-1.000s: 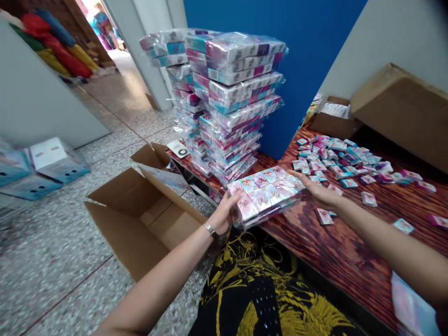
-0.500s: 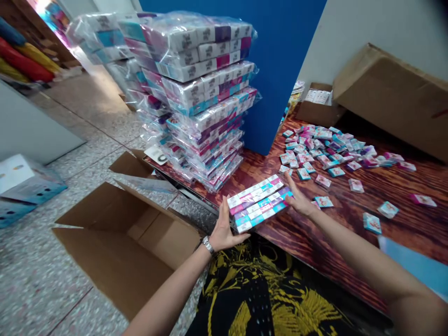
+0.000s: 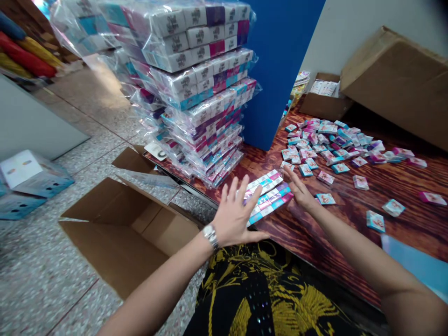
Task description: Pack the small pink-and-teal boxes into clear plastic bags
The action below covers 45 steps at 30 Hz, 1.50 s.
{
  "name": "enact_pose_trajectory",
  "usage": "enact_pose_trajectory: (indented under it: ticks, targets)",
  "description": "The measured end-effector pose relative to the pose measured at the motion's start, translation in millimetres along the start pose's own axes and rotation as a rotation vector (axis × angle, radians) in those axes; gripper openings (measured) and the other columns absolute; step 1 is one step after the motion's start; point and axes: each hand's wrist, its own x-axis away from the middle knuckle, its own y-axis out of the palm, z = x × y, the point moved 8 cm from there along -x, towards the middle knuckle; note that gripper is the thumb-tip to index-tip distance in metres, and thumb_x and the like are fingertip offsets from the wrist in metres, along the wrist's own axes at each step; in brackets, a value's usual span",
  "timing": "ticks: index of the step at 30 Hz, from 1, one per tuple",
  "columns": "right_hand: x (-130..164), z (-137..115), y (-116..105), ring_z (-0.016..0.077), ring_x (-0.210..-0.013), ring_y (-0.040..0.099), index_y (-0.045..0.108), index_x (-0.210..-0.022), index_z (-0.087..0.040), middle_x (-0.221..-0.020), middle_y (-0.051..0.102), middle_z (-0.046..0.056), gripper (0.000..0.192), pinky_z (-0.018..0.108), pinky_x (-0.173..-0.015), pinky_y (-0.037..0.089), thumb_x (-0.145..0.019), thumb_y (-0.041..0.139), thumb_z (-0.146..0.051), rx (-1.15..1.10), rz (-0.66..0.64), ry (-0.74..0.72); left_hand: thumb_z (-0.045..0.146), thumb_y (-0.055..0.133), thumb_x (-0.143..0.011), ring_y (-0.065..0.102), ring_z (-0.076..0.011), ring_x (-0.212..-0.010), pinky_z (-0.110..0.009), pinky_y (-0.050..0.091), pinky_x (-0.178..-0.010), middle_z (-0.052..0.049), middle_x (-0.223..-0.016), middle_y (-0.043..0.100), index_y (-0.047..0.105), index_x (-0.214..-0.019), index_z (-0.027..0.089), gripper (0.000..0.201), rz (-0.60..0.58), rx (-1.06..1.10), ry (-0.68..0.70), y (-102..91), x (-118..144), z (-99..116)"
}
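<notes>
A flat pack of small pink, teal and white boxes (image 3: pixel 271 196) lies on the wooden table (image 3: pixel 350 219) near its front edge. My left hand (image 3: pixel 233 214) hovers in front of the pack's left end, fingers spread, holding nothing. At the pack's right end is my right hand (image 3: pixel 299 189), with its fingers apart and its fingertips against that end. Just behind the pack rises a tall stack of plastic-wrapped packs (image 3: pixel 199 93) of the same boxes.
Several loose small boxes (image 3: pixel 329 144) are scattered over the table. A large closed carton (image 3: pixel 395 79) and a small open carton (image 3: pixel 324 100) stand at the back right. An open cardboard box (image 3: pixel 115 233) sits on the floor to the left. A blue panel (image 3: pixel 280 70) stands behind the stack.
The pack, held between both hands before, has come down onto the table. My left hand has let go and spread its fingers. My right hand has loosened at the pack's end.
</notes>
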Motion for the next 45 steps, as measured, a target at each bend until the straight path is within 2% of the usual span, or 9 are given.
enact_pose_trajectory:
  ticks: [5,9,15,21,26,30,37,41,45]
  targets:
    - [9.2,6.0,-9.1,0.0249,-0.136,0.036,0.006,-0.151,-0.031,-0.153,0.029,0.01,0.076,0.047,-0.107,0.036,-0.09,0.029,-0.068,-0.072,0.107,0.028,0.075,0.073,-0.046,0.009,-0.057,-0.136,-0.073,0.001,-0.103,-0.021,-0.156,0.01,0.02,-0.15,0.024,0.127,-0.192,-0.093,-0.079,35.0,-61.0,8.5]
    - [26.5,20.0,-20.9,0.0258,-0.135,0.038,0.007,-0.151,-0.034,-0.153,0.029,0.011,0.071,0.047,-0.103,0.04,-0.091,0.031,-0.065,-0.161,0.162,0.097,0.073,0.072,-0.049,0.031,-0.0556,-0.125,-0.07,0.02,-0.097,-0.026,-0.154,0.011,0.013,-0.151,0.023,0.128,-0.28,-0.177,-0.141,56.3,-67.9,5.5]
    - [40.7,29.3,-26.3,0.0256,-0.13,0.044,0.015,-0.15,-0.032,-0.149,0.034,0.013,0.072,0.048,-0.105,0.038,-0.09,0.038,-0.064,-0.242,0.199,0.12,0.07,0.071,-0.054,0.035,-0.0493,-0.123,-0.065,0.031,-0.092,-0.026,-0.151,0.02,0.009,-0.151,0.026,0.123,-0.319,-0.264,-0.147,58.0,-62.7,12.7]
    - [44.2,-6.4,2.8,0.0261,-0.141,0.025,0.014,-0.152,-0.028,-0.156,0.023,0.009,0.085,0.047,-0.113,0.025,-0.084,0.051,-0.065,0.0,0.004,-0.097,0.079,0.067,-0.049,0.035,-0.0481,-0.122,-0.064,0.033,-0.092,-0.023,-0.149,0.022,0.005,-0.151,0.028,0.13,-0.314,-0.252,-0.156,56.7,-65.5,8.9]
    - [44.9,-7.5,7.1,0.0279,-0.138,0.033,0.029,-0.148,-0.026,-0.149,0.038,0.008,0.072,0.052,-0.113,0.027,-0.087,0.054,-0.055,0.137,0.068,-0.084,0.083,0.06,-0.052,0.043,-0.0437,-0.113,-0.06,0.037,-0.089,-0.022,-0.137,0.036,0.007,-0.151,0.027,0.126,-0.264,-0.262,-0.18,52.2,-67.7,10.9]
    - [41.6,-1.5,3.4,0.0292,-0.135,0.036,0.034,-0.146,-0.025,-0.146,0.043,0.009,0.069,0.052,-0.111,0.029,-0.087,0.054,-0.054,0.157,0.055,-0.105,0.083,0.064,-0.047,0.04,-0.0464,-0.116,-0.061,0.033,-0.092,-0.023,-0.138,0.035,0.009,-0.151,0.025,0.131,-0.27,-0.212,-0.19,51.1,-68.4,9.6]
    - [41.1,5.2,0.8,0.029,-0.139,0.029,0.024,-0.15,-0.027,-0.153,0.031,0.007,0.075,0.051,-0.114,0.023,-0.087,0.053,-0.056,0.169,0.055,-0.076,0.056,0.077,-0.048,0.044,-0.0444,-0.112,-0.059,0.04,-0.087,-0.021,-0.134,0.036,0.003,-0.151,0.027,0.131,-0.35,-0.214,-0.218,58.7,-73.8,8.2]
    - [45.6,-2.4,2.9,0.0304,-0.133,0.04,0.007,-0.152,-0.032,-0.149,0.036,0.009,0.079,0.055,-0.107,0.035,-0.088,0.048,-0.056,-0.081,0.06,-0.022,0.054,0.077,-0.046,0.046,-0.0412,-0.108,-0.056,0.042,-0.087,-0.016,-0.129,0.04,0.006,-0.151,0.03,0.129,-0.331,-0.11,-0.277,25.9,-46.1,2.6]
    - [63.1,-20.5,17.7,0.0302,-0.115,0.057,0.03,-0.145,-0.036,-0.136,0.05,0.01,0.058,0.055,-0.092,0.05,-0.09,0.047,-0.049,-0.222,0.118,0.017,0.055,0.076,-0.049,0.052,-0.0326,-0.099,-0.045,0.046,-0.089,-0.012,-0.12,0.049,0.024,-0.149,0.026,0.116,-0.061,0.111,-0.349,-72.7,37.0,-11.9]
